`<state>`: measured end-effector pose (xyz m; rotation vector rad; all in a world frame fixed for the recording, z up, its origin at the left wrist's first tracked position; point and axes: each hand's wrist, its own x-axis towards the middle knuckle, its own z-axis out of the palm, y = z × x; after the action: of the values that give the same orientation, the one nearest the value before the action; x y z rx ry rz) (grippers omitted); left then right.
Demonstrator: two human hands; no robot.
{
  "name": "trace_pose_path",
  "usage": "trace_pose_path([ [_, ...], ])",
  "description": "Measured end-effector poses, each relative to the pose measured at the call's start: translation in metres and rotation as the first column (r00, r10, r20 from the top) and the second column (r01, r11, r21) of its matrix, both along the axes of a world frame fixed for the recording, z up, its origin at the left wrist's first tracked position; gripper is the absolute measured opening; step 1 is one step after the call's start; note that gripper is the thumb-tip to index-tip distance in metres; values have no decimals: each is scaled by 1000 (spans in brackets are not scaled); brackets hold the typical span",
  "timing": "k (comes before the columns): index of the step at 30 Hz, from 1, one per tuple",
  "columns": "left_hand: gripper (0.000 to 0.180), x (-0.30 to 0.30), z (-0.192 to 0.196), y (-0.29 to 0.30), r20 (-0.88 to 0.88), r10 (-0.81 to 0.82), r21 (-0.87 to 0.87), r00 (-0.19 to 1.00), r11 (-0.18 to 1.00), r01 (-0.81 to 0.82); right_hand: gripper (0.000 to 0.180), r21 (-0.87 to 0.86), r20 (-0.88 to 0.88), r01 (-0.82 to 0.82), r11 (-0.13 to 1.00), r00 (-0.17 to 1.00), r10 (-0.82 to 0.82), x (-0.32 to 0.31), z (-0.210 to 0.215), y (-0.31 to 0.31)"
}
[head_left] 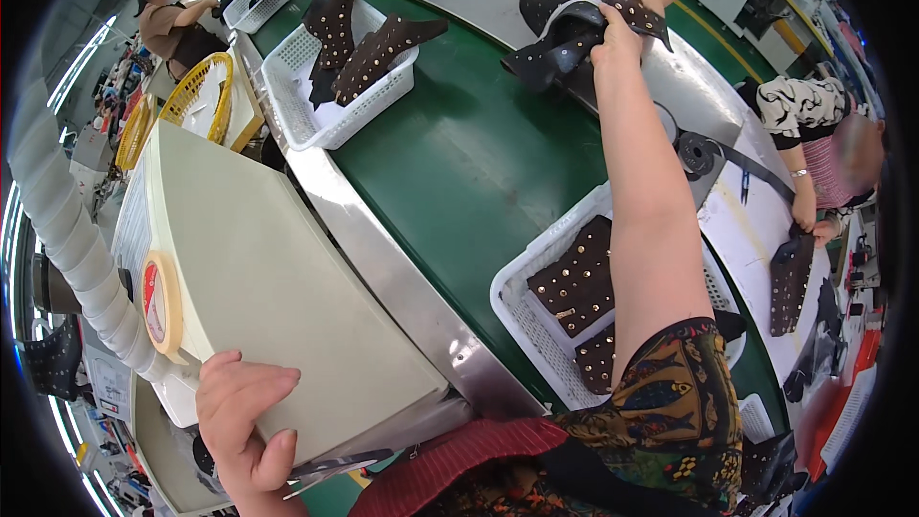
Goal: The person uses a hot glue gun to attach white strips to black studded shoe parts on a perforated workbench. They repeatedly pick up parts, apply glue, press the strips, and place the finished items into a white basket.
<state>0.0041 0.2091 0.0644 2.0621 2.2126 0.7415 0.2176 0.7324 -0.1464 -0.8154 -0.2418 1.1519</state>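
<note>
- Across the green conveyor belt [459, 153], on its far steel edge, the right hand [613, 38] was closed on a dark studded leather piece [574, 33], arm stretched full length.
- The piece was black or very dark brown, cut in curved panels, with rows of small metal studs and a pale lining showing along one folded edge.
- Nearer the person, the left hand [244, 412] rested on the corner of a cream-coloured box-like cover [278, 278], fingers curled loosely on its edge, gripping nothing that I could make out.
- A white mesh basket [522, 311] on the belt, under the right forearm, held flat brown studded panels.
- A second white basket [321, 110], farther along the belt, held two tall studded pieces standing up out of it.
- A roll of tape [161, 304] hung on the side of the cover.
- Scissors [335, 469] lay just beside the left hand.
</note>
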Motion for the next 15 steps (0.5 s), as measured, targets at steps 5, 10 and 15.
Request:
trace_pose_path([
  [5,35,1,2,2,-13,2,-10,1000,1000,-2,44,86,105,155,984,981,-164,41,-29,3],
  [10,37,-1,2,2,7,-74,23,997,997,74,52,-139,359,229,963,918,-167,69,-1,-38],
  [15,34,-8,6,0,34,-243,-9,969,970,243,41,-80,572,-84,993,813,115,88,41,-128],
])
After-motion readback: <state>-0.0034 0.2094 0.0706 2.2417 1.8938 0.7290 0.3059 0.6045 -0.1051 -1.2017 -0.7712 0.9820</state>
